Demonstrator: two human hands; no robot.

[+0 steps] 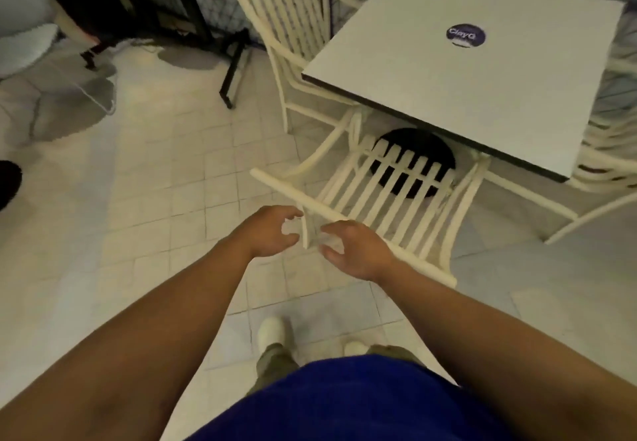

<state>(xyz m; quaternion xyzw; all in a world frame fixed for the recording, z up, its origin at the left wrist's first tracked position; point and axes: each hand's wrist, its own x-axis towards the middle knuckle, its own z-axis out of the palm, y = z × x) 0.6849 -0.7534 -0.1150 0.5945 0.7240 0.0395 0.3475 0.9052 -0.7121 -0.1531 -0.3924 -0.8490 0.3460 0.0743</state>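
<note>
- Both hands are out in front, and the left hand (272, 232) hovers with fingers and thumb cupped apart, holding nothing, right at the chair's top rail (286, 189).
- The right hand (355, 251) mirrors it just beside the same rail, fingers hooked but spread, nothing clamped. Whether any fingertip touches the rail is too blurred to call.
- A thin pale upright shows between the two hands. It looks like part of the chair's back.
- Looks like a set-up for a two-handed grab. The rail is the obvious handle, a long rounded bar.
- The chair (431, 270) itself is cream-white, with narrow parallel slats and curved arms. It probably slides easily on the floor.
- It sits pushed in, its seat under the table (465, 95) beyond it, so I'd judge a pull towards the body comes next.
- That table is square, with a smooth pale top, a dark edge and a round purple sticker (463, 35). Its black round base (434, 154) shows through the chair's slats.
- A second chair (293, 9) of the same kind stands to the left of the table, beyond the first chair.
- Under the chair is a floor (172, 182) of pale square tiles. On the near side are light shoes (272, 332).
</note>
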